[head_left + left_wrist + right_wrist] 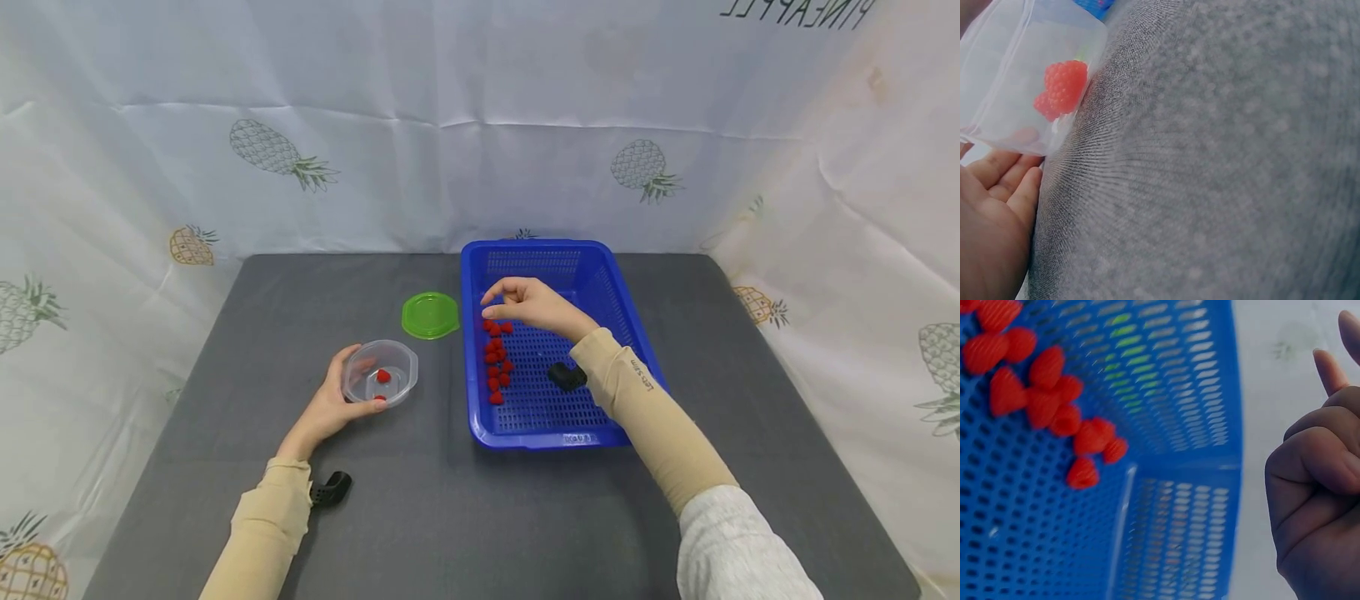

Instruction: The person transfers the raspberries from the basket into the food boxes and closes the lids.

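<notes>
My left hand (pixel 327 410) grips a small clear plastic tub (pixel 407 373) on the left of the table, thumb at its near side and fingers behind. Two raspberries lie in it, and a raspberry (pixel 1066 86) shows through its wall in the left wrist view. Over the left part of a blue basket (pixel 551 440) hovers my right hand (pixel 536 305). Its thumb and index finger are apart, and I see nothing between them; the other fingers are curled in the right wrist view. Several red raspberries (pixel 1043 407) lie along the basket's left side, below that hand.
A green lid (pixel 430 316) lies flat between the tub and the basket. The basket's raised rim (pixel 471 358) stands between the raspberries and the tub. The dark grey table (pixel 480 517) ends at a white pineapple-print curtain (pixel 450 183) behind.
</notes>
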